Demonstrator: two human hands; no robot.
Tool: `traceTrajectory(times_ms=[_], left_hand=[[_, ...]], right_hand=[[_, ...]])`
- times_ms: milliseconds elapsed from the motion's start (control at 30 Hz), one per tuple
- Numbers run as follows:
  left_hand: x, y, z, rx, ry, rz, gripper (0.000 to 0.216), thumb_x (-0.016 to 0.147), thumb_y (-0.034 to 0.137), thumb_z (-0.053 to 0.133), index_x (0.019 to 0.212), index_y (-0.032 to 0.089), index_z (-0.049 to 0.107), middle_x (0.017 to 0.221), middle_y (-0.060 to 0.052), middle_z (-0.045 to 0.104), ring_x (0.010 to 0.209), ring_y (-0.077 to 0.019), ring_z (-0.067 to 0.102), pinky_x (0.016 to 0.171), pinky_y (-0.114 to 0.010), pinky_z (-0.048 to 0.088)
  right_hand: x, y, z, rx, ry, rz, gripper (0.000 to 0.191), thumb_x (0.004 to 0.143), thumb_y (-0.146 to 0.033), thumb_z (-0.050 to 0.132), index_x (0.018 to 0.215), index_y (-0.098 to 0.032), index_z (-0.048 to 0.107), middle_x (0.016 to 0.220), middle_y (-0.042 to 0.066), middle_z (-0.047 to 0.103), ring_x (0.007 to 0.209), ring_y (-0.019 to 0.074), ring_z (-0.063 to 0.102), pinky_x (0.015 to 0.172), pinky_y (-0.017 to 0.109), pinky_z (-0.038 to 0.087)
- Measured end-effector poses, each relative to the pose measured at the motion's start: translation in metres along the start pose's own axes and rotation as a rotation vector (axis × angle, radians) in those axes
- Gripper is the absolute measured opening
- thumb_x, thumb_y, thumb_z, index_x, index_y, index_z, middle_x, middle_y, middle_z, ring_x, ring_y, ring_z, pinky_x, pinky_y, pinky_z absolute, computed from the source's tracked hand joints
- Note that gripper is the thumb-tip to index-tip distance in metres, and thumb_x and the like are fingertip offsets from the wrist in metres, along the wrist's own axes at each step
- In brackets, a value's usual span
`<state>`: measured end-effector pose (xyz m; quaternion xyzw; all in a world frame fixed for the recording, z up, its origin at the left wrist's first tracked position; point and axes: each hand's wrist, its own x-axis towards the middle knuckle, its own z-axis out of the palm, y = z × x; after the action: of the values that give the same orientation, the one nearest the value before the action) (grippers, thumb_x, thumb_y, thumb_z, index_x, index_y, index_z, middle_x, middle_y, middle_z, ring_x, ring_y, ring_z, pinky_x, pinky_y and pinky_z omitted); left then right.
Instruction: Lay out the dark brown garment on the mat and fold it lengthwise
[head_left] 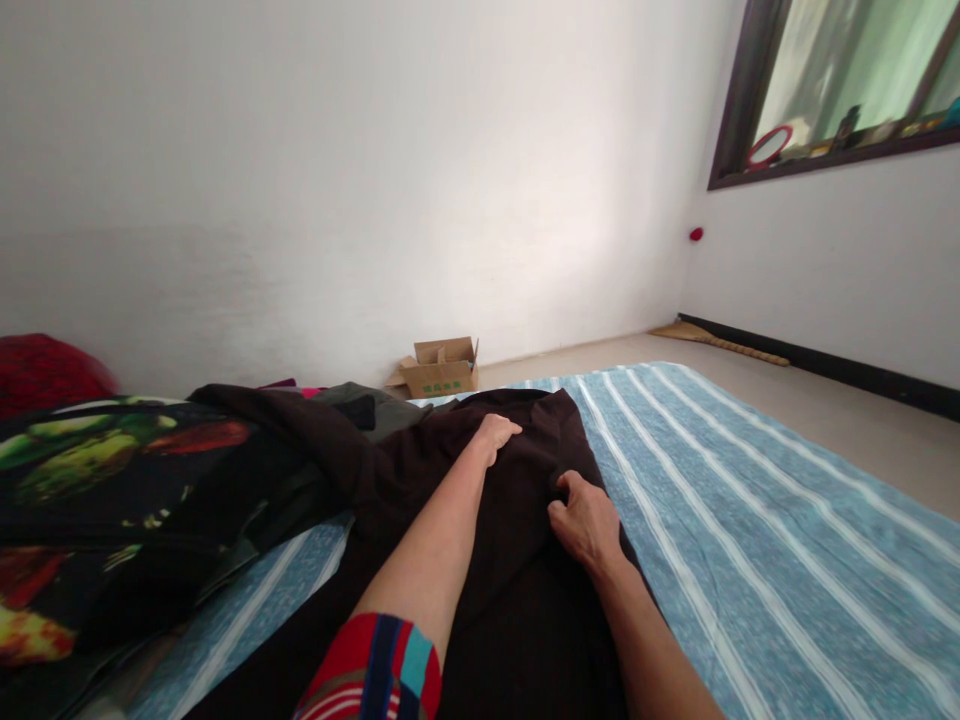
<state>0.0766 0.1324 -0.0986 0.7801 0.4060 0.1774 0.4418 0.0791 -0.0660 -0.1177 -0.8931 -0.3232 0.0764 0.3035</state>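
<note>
A dark brown garment (517, 560) is spread over the bed, running from the near edge of the view up to the middle. Its far left part drapes across toward a pile of clothes. My left hand (498, 435) rests on the upper part of the garment with its fingers stretched out. Lower and to the right, near the garment's right edge, my right hand (589, 518) has its fingers curled on the cloth. The fold between those fingers is partly hidden. A blue, white-striped sheet (750, 520) lies under the garment.
Black cloth with a colourful food print (150, 470) is heaped at left, beside a red bundle (49, 375). An opened cardboard box (442, 375) stands by the wall beyond the bed. A broom (720, 338) lies on the floor at right, below a window ledge holding a mirror (770, 147).
</note>
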Motion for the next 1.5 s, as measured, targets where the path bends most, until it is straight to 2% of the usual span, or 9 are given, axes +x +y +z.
traceTrajectory(times_ms=[133, 267, 367, 600, 867, 1133, 1267, 1367, 1500], left_hand=[[0.003, 0.004, 0.002, -0.072, -0.059, -0.014, 0.009, 0.059, 0.016, 0.068, 0.056, 0.014, 0.060, 0.055, 0.003, 0.058, 0.054, -0.0134, 0.054, 0.052, -0.025, 0.042], [0.008, 0.008, 0.003, -0.122, -0.111, -0.018, 0.023, 0.052, 0.024, 0.077, 0.049, 0.015, 0.056, 0.051, 0.003, 0.057, 0.052, -0.0139, 0.053, 0.051, -0.026, 0.041], [0.011, 0.008, 0.005, -0.141, -0.094, -0.009, 0.029, 0.050, 0.025, 0.078, 0.046, 0.016, 0.051, 0.047, 0.004, 0.052, 0.050, -0.0127, 0.050, 0.049, -0.025, 0.037], [0.014, 0.007, 0.014, -0.154, -0.037, 0.008, 0.023, 0.050, 0.016, 0.075, 0.048, 0.015, 0.053, 0.049, 0.005, 0.052, 0.050, -0.0108, 0.048, 0.049, -0.024, 0.036], [0.023, 0.021, 0.015, -0.131, -0.051, -0.025, 0.026, 0.041, 0.016, 0.082, 0.054, 0.014, 0.059, 0.048, 0.004, 0.053, 0.056, -0.0156, 0.055, 0.054, -0.026, 0.042], [0.027, 0.014, 0.017, -0.167, -0.030, -0.131, 0.021, 0.048, 0.014, 0.076, 0.059, 0.012, 0.059, 0.051, -0.002, 0.059, 0.060, -0.0234, 0.061, 0.058, -0.036, 0.048], [0.025, 0.010, 0.019, -0.251, -0.108, -0.049, 0.014, 0.053, 0.011, 0.071, 0.065, 0.013, 0.064, 0.061, -0.002, 0.066, 0.063, -0.0196, 0.063, 0.064, -0.032, 0.050], [0.023, 0.009, 0.018, -0.289, -0.158, 0.023, 0.023, 0.054, 0.010, 0.071, 0.076, 0.015, 0.069, 0.069, -0.002, 0.070, 0.065, -0.0175, 0.064, 0.066, -0.029, 0.051], [0.024, 0.008, 0.017, -0.246, -0.153, 0.101, 0.026, 0.054, 0.016, 0.073, 0.080, 0.015, 0.070, 0.072, -0.003, 0.071, 0.066, -0.0172, 0.064, 0.064, -0.028, 0.050]], right_hand=[[0.001, -0.001, -0.001, 0.004, -0.003, 0.012, 0.026, 0.073, -0.020, 0.047, 0.096, -0.023, 0.058, 0.087, 0.005, 0.067, 0.085, 0.0230, 0.062, 0.066, 0.028, 0.037], [0.002, -0.001, -0.001, 0.007, -0.008, 0.026, 0.028, 0.073, -0.019, 0.047, 0.098, -0.022, 0.058, 0.084, 0.005, 0.067, 0.084, 0.0230, 0.063, 0.066, 0.029, 0.037], [0.002, -0.001, -0.001, 0.010, -0.007, 0.024, 0.027, 0.072, -0.019, 0.046, 0.097, -0.022, 0.057, 0.083, 0.005, 0.067, 0.084, 0.0231, 0.063, 0.066, 0.029, 0.037], [0.001, -0.001, -0.002, 0.010, -0.001, 0.026, 0.027, 0.071, -0.021, 0.046, 0.095, -0.023, 0.056, 0.085, 0.006, 0.067, 0.083, 0.0242, 0.062, 0.065, 0.030, 0.036], [0.003, 0.000, -0.001, 0.014, 0.000, 0.035, 0.027, 0.071, -0.021, 0.047, 0.095, -0.024, 0.057, 0.083, 0.005, 0.066, 0.082, 0.0234, 0.062, 0.064, 0.029, 0.036], [0.003, -0.001, 0.000, 0.015, 0.004, 0.035, 0.029, 0.071, -0.021, 0.047, 0.098, -0.023, 0.058, 0.087, 0.005, 0.067, 0.083, 0.0225, 0.062, 0.066, 0.028, 0.036], [0.002, -0.001, -0.001, 0.017, 0.006, 0.030, 0.028, 0.071, -0.021, 0.047, 0.097, -0.023, 0.057, 0.087, 0.005, 0.067, 0.083, 0.0231, 0.062, 0.067, 0.029, 0.037], [0.002, -0.001, -0.002, 0.019, 0.006, 0.030, 0.029, 0.070, -0.020, 0.047, 0.097, -0.024, 0.057, 0.085, 0.005, 0.067, 0.082, 0.0237, 0.062, 0.066, 0.029, 0.037], [0.003, -0.002, -0.002, 0.016, 0.004, 0.033, 0.029, 0.070, -0.021, 0.047, 0.097, -0.024, 0.058, 0.083, 0.005, 0.067, 0.081, 0.0240, 0.062, 0.065, 0.030, 0.037]])
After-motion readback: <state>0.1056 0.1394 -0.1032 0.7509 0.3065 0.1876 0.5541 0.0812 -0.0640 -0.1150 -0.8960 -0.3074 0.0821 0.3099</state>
